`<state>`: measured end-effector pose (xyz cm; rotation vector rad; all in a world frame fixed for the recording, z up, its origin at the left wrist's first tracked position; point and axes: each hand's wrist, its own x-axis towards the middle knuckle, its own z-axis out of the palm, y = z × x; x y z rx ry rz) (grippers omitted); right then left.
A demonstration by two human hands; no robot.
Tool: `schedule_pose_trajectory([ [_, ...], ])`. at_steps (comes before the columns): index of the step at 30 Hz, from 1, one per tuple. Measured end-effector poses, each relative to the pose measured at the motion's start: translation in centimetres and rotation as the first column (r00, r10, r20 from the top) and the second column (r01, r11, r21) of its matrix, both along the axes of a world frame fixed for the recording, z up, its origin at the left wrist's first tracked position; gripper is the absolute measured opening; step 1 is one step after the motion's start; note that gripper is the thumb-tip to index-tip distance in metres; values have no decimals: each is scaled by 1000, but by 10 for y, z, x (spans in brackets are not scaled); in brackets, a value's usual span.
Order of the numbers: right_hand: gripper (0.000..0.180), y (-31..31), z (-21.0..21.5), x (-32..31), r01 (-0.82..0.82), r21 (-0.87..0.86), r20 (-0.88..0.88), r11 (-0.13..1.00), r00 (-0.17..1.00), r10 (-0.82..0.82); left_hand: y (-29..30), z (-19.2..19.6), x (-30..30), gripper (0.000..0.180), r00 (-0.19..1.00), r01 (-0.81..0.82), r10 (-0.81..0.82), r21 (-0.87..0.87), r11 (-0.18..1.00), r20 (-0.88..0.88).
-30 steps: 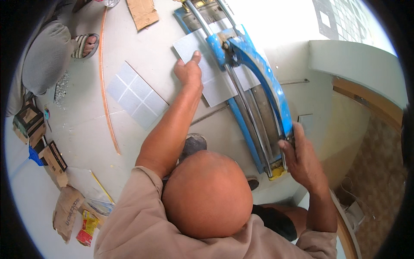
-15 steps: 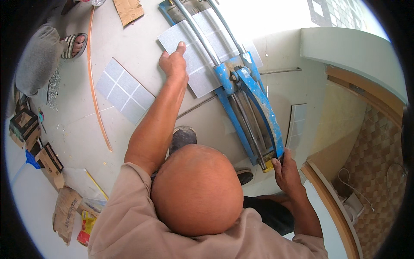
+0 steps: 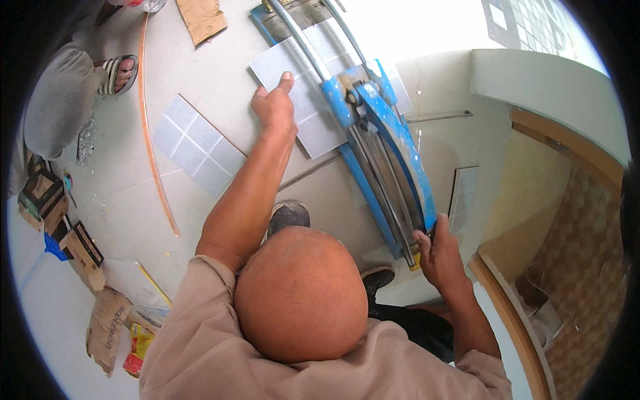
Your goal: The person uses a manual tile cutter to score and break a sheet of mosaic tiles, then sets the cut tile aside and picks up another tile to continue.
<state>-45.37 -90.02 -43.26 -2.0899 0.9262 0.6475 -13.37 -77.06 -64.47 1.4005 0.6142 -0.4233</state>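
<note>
Firstly, rests the left hand (image 3: pixel 273 110) at the left edge of the grey tile (image 3: pixel 308 103), with thumb stretched out upon its upper face. Bends the other left fingers close together at this edge, partly hidden; cannot tell about a grip from below. Holds with the right hand (image 3: pixel 440 257) the lower end of the blue lever (image 3: pixel 410 163), fingers closed around it, almost without space inside.

Just to the right of the left fingers, can see the same grey tile, marked with pale lines, lying across the tile cutter (image 3: pixel 370 200) and passing under its 2 steel rails (image 3: pixel 298 37). Between left and right fingers, can find the blue carriage (image 3: pixel 338 103), mounted on these 2 rails and joined to the lever. Near the right fingers, on their right side, can notice 1 narrow tile piece (image 3: pixel 465 197).

To the left of the left fingers, somewhat apart, can see a second tile (image 3: pixel 200 143) with white crossing lines, flat on the floor. Beyond it, farther left from these fingers, can see an orange strip (image 3: pixel 142 93); ahead of them, well apart, brown cardboard (image 3: pixel 202 20). Farther still leftward, can see another person's foot in a striped sandal (image 3: pixel 120 75).
</note>
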Motion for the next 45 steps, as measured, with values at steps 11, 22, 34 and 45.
schedule_pose_trajectory([
  [11,36,-12,-17,162,-156,-199,210,968,958,197,-1,7,-2,30,1000,-9,7,46,999,26],
  [22,35,-19,57,223,-178,-97,67,979,980,185,0,-14,0,25,995,-30,37,-79,996,89],
  [34,35,-17,31,204,-187,-189,88,964,974,206,-1,-5,-1,30,995,29,-27,-20,999,96],
  [45,70,-49,28,179,213,256,239,943,931,-275,90,46,-29,38,985,-63,68,41,997,-157],
])
